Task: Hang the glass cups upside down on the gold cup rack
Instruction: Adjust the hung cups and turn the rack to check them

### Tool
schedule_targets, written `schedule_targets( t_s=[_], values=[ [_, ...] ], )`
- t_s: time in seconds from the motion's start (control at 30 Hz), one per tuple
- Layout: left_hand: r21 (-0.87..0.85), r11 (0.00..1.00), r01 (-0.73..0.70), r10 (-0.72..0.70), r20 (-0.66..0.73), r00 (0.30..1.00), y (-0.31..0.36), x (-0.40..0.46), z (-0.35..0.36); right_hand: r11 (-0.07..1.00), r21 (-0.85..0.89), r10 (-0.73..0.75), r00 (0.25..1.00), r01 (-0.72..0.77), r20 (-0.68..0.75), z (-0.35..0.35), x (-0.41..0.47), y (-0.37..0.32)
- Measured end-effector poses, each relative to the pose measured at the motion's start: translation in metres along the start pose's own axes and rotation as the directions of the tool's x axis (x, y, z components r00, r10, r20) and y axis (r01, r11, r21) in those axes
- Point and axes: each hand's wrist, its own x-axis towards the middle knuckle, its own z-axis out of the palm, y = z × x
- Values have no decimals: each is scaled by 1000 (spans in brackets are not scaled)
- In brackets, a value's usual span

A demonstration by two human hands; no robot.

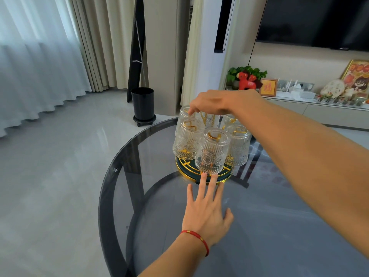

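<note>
Smoked-glass round table (pixel 159 196) in the head view, carrying the gold cup rack (pixel 207 177) near its far edge. Rack base: dark disc with gold rim and gold lines, resting flat on the tabletop.

Glass cups — ribbed, embossed with round medallions — hung upside down on the gold prongs, bases up:
- nearest cup (pixel 212 151), front centre, gold loop visible through its base;
- left cup (pixel 187 141), just beside the nearest one;
- right cup (pixel 238 145), partly hidden behind the right forearm;
- rear left cup (pixel 186 113), under the right fingertips;
- further cups at the rear, partly hidden; count cannot be told.

Left hand (pixel 207 214): flat and spread, fingers straight, gripping nothing. Middle fingertips (pixel 203 175) at the front rim of the rack base, just below the nearest cup's mouth. Red string bracelet (pixel 196 238) on the wrist.

Right hand (pixel 211 102): reaching across above the rack, fingers bent downward at the top of the rear left cup. Whether touching or gripping cannot be told.

Surroundings: pale tiled floor (pixel 50 186), sheer and beige curtains (pixel 60 47), black bin (pixel 142 103) on a wheeled base, white air conditioner column (pixel 215 47), dark television (pixel 319 21), low cabinet with a red toy horse (pixel 245 80) and framed items.
</note>
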Motion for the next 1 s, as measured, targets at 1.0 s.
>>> schedule_targets(
  t_s=[1.0],
  values=[
    [17,1000,-6,5,57,998,3,-1,-4,933,-360,-8,999,-8,-44,10,8,-8]
  ],
)
